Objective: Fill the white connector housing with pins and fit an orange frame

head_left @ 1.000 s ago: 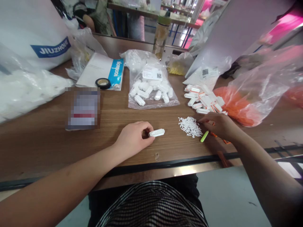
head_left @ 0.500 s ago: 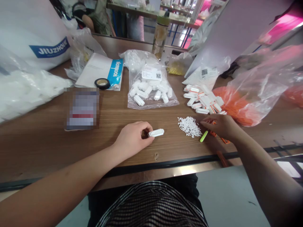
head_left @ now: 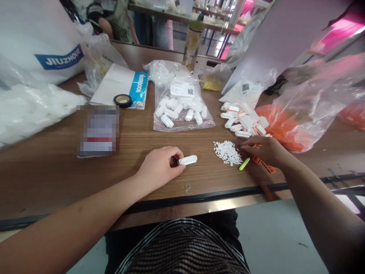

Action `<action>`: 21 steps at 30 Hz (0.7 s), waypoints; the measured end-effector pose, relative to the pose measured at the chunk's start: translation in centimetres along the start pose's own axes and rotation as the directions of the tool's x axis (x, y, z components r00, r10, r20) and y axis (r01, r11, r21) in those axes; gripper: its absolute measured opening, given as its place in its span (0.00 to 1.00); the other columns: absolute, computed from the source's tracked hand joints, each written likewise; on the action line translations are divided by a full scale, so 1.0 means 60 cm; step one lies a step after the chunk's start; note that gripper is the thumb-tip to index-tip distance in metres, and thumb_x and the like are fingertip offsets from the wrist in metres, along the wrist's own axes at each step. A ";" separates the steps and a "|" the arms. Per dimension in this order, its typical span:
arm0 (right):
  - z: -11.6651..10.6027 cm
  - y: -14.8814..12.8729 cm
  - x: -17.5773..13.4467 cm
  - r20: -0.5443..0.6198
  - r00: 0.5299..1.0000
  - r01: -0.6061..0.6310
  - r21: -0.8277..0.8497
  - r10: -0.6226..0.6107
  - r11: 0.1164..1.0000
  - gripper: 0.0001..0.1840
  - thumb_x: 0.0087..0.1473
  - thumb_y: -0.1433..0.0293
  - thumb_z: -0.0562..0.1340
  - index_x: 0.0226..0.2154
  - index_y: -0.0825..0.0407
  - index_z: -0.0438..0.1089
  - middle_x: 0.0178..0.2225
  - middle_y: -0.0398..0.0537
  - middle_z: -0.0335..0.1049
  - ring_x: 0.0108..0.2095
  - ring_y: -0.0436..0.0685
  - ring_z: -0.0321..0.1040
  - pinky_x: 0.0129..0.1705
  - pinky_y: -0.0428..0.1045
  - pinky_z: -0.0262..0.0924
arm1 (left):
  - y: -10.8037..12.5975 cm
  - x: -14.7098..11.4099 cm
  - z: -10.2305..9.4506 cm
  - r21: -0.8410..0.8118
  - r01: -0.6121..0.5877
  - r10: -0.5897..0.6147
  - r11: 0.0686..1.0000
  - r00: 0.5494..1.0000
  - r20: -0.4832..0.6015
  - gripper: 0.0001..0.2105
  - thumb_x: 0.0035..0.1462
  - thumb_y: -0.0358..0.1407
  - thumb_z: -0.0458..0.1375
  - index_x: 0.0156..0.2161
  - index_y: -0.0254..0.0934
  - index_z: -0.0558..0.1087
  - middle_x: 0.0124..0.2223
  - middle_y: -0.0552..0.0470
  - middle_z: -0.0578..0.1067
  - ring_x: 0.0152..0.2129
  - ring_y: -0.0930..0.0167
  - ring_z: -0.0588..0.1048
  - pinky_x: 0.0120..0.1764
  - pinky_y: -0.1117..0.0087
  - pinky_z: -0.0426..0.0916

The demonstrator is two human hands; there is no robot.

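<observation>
We work at a wooden table [head_left: 57, 179] whose front edge runs just under both our forearms. Beyond our right hand lies a big clear bag of orange parts [head_left: 288, 125], mouth turned toward us, probably so its contents stay within reach. Farther out from our left hand a smaller clear bag of white housings [head_left: 182, 110] lies flat with its label up. Between that bag and the orange one, just past our right fingers, sits a loose heap of white-and-orange pieces [head_left: 245, 120], likely stacked there as one lot. Our left hand [head_left: 159, 167] rests on the table, fingers curled shut round one end of a white connector housing [head_left: 187, 160], pinning it flat with its free end pointing toward the right hand. Our right hand [head_left: 264, 150] lies half closed, fingertips at the edge of the little pile of white pins [head_left: 227, 153]; whether it has pinched one we cannot tell. A small green stick [head_left: 244, 164] lies just below that hand
</observation>
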State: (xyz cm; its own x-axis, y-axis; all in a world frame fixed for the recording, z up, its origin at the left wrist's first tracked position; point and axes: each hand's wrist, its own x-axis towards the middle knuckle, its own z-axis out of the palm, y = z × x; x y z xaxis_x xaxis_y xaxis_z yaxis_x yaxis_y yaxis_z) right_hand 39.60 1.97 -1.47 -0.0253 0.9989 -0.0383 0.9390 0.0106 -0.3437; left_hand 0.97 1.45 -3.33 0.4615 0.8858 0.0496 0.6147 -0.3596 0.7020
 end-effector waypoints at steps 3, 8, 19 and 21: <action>0.008 0.010 0.001 -0.009 1.000 0.009 0.005 -0.008 1.000 0.11 0.52 0.66 0.63 0.33 0.54 0.79 0.37 0.53 0.78 0.38 0.57 0.71 0.44 0.50 0.62 | 0.002 0.000 -0.001 -0.005 0.006 -0.006 1.000 1.000 0.005 0.04 0.50 0.37 0.61 0.34 0.41 0.75 0.23 0.58 0.66 0.22 0.73 0.65 0.30 0.69 0.58; 0.003 0.001 -0.002 0.009 0.999 -0.033 -0.039 0.034 0.999 0.12 0.51 0.64 0.63 0.34 0.54 0.78 0.34 0.51 0.77 0.36 0.58 0.72 0.41 0.52 0.62 | 0.002 -0.001 -0.002 -0.010 0.010 -0.009 1.000 1.000 0.006 0.05 0.51 0.37 0.61 0.34 0.41 0.74 0.24 0.57 0.67 0.22 0.73 0.65 0.30 0.69 0.58; 0.037 -0.214 -0.025 -0.138 0.886 0.463 0.211 -0.443 0.861 0.05 0.57 0.65 0.62 0.33 0.49 0.72 0.36 0.47 0.73 0.39 0.56 0.69 0.45 0.53 0.62 | 0.004 -0.002 -0.001 -0.011 0.029 -0.029 1.000 1.000 0.004 0.04 0.50 0.36 0.61 0.34 0.41 0.74 0.23 0.58 0.66 0.23 0.73 0.65 0.30 0.69 0.59; 0.055 -0.252 -0.025 -0.105 0.849 0.526 0.253 -0.518 0.812 0.05 0.58 0.67 0.61 0.33 0.48 0.72 0.36 0.47 0.73 0.41 0.57 0.68 0.46 0.54 0.62 | 0.005 -0.003 -0.002 -0.020 0.021 -0.021 1.000 1.000 -0.003 0.04 0.50 0.36 0.61 0.34 0.41 0.74 0.24 0.57 0.67 0.23 0.73 0.66 0.30 0.69 0.59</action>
State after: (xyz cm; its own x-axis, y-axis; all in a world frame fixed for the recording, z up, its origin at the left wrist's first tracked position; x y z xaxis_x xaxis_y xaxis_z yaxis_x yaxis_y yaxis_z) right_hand 24.33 0.13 0.67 -0.4717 0.8475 0.2435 0.6621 0.5228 -0.5370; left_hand 1.01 1.23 -3.07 0.4470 0.8938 0.0370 0.6113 -0.3354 0.7168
